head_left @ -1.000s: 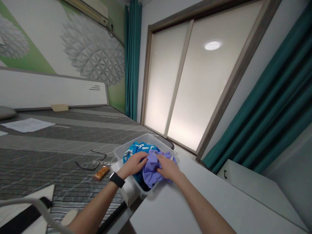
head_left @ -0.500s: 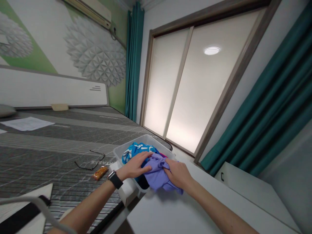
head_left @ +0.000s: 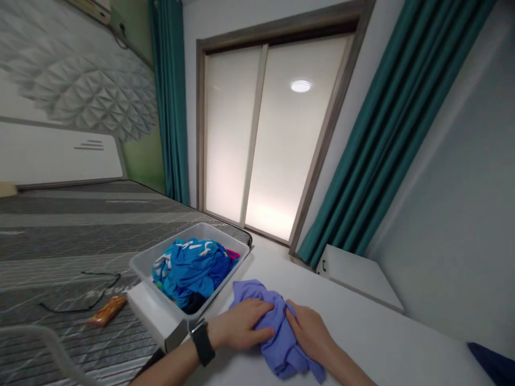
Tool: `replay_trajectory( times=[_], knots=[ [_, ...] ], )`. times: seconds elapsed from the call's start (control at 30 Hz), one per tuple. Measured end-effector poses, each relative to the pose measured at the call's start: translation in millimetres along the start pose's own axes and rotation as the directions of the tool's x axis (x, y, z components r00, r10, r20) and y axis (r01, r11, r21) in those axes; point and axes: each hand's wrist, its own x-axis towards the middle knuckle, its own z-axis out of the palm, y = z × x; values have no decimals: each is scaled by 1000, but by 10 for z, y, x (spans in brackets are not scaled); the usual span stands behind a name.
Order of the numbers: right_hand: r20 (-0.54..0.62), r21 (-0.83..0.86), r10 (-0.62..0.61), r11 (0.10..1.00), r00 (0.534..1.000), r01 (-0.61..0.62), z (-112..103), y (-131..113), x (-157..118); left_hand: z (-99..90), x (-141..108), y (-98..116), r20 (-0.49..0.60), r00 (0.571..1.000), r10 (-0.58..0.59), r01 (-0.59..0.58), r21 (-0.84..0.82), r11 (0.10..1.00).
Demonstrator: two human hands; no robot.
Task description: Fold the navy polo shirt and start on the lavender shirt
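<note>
A crumpled lavender cloth garment (head_left: 277, 327) lies on the white table top (head_left: 374, 332), just outside the bin. My left hand (head_left: 241, 324) presses on its left side, and a black watch (head_left: 202, 343) sits on that wrist. My right hand (head_left: 309, 332) grips its right side with the fingers folded into the cloth. Beside my left hand stands a translucent white plastic bin (head_left: 169, 239), holding a bright blue printed garment (head_left: 189, 271). A dark piece and a bit of pink show among the clothes.
The bin rests on a white box (head_left: 151, 313) at the table's edge. Beyond it lies a grey striped mattress (head_left: 60, 225) with black glasses (head_left: 80, 292) and an orange snack wrapper (head_left: 108, 311). A dark blue item (head_left: 493, 364) sits at the table's lower right corner.
The lavender cloth has left the bin and now lies on the table, with both hands still on it. The camera view has swung, shifting the room leftward.
</note>
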Motion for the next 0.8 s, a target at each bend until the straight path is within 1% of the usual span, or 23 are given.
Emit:
replay_trajectory(
  times=[0.07,0.13,0.23,0.33,0.43,0.53,0.6,0.63,0.73,0.77,0.8],
  knots=[
    [-33,198,-27,980,999,33,1,154,-133,120,170,50,0,999,-32,32,-26,999],
    [-53,372,-44,926,998,61,-40,296,-239,196,347,91,2,999,-46,46,-65,997],
    [-61,507,19,862,998,15,-125,515,-372,281,613,160,21,1000,-19,22,-168,986],
    [-93,528,118,847,989,-51,-193,718,-513,400,838,247,41,999,27,-14,-291,957],
    [-127,497,169,863,977,-84,-235,846,-664,559,976,336,50,997,64,-44,-338,940],
    [-162,501,226,857,961,-118,-230,906,-797,697,1015,397,45,982,183,-159,-321,934],
    [-211,526,286,839,935,-138,-210,935,-868,750,1001,414,57,962,266,-242,-268,933],
    [-236,537,313,831,920,-145,-202,949,-900,763,988,415,69,956,284,-262,-227,938],
    [-306,538,369,828,878,-160,-221,986,-987,754,944,398,80,961,263,-254,-114,961],
    [-328,528,383,832,864,-169,-241,996,-1015,738,934,382,63,967,246,-239,-108,965],
    [-351,516,396,838,848,-178,-267,1005,-1043,716,930,362,30,975,222,-216,-136,967]
  ],
)
